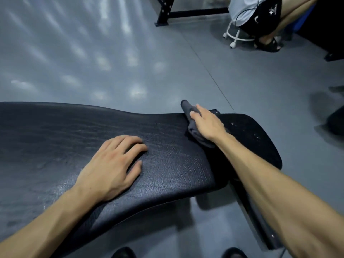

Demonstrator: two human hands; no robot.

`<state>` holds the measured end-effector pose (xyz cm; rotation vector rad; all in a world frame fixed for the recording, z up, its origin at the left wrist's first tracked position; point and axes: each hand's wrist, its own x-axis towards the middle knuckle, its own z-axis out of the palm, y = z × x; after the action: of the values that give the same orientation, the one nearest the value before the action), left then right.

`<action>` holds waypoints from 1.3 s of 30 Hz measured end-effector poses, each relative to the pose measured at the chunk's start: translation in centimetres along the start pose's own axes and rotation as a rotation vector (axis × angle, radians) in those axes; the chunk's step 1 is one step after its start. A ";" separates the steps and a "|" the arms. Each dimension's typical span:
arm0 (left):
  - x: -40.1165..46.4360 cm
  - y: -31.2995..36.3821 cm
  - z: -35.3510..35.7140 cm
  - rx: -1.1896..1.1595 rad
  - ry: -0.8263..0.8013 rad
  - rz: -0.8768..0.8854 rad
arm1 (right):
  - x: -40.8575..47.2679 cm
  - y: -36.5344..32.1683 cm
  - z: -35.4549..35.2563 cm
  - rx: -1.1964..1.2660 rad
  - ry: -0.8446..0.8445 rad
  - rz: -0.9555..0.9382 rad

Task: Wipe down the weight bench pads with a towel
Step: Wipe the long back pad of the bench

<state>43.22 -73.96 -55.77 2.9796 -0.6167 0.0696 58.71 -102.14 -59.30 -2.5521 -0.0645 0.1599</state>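
Black textured vinyl covers the long back pad (83, 131), and the left hand (113, 162) lies flat on it, palm down, fingers relaxed and slightly spread, holding nothing; its forearm runs back toward the lower left corner, where it is cut off by the frame. Beyond and to the right of that hand, the right hand (206, 123) presses down on a dark grey towel (191, 116), fingers stretched forward over the cloth and the thumb lying along its near side; the arm reaches out nearly straight from the lower right edge. The towel sits right at the seam between the back pad and the smaller seat pad (249, 135), bunched under the palm, one rolled end poking out past the fingertips over the far edge of the pad; most of the cloth is hidden beneath the hand, so its full size cannot be made out. Part of the seat pad is covered by the right forearm; pale specks dot it to the right of the wrist. Below the arms, two dark shoe tips (122, 253) are cut off at the bottom edge. Far beyond the right hand, a seated person (260, 17) on a white stool (236, 34) is cropped by the top edge; grey floor (111, 62) surrounds everything.
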 end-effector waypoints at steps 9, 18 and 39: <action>-0.1 0.1 0.2 -0.019 0.051 0.013 | -6.9 -0.7 1.9 0.025 -0.099 -0.458; -0.2 0.2 0.2 -0.045 0.180 0.011 | -5.6 -8.1 5.0 -0.039 -0.156 -0.547; -0.3 0.6 0.1 0.020 0.185 -0.002 | -19.9 5.4 1.9 0.163 0.005 -0.321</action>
<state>42.70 -74.34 -55.81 2.9461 -0.5937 0.3492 38.79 -107.23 -61.83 -2.3424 -0.4387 0.0326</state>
